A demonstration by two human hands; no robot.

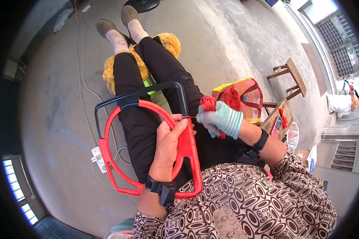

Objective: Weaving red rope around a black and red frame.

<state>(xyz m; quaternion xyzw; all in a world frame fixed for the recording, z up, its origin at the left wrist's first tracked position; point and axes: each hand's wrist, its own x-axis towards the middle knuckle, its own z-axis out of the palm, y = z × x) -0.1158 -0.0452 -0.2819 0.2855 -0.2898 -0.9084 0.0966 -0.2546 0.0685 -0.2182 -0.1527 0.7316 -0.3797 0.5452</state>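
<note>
Red Cord and Frame Above a Grey Floor

The frame (186, 139) sits over the person's lap, partly wrapped in red, its far end bare black. The left hand (169, 137) pinches its side between thumb and fingers; the gloved right hand (223, 119) curls its fingers around a bundle of red cord (208, 102), just beside it. The floor (52, 119) is grey and stained, with a white cable (83, 75) trailing to a power strip (99, 159). On the right — a red bag (251, 107), a wooden stool (296, 77) and a barred window (343, 46).
</note>
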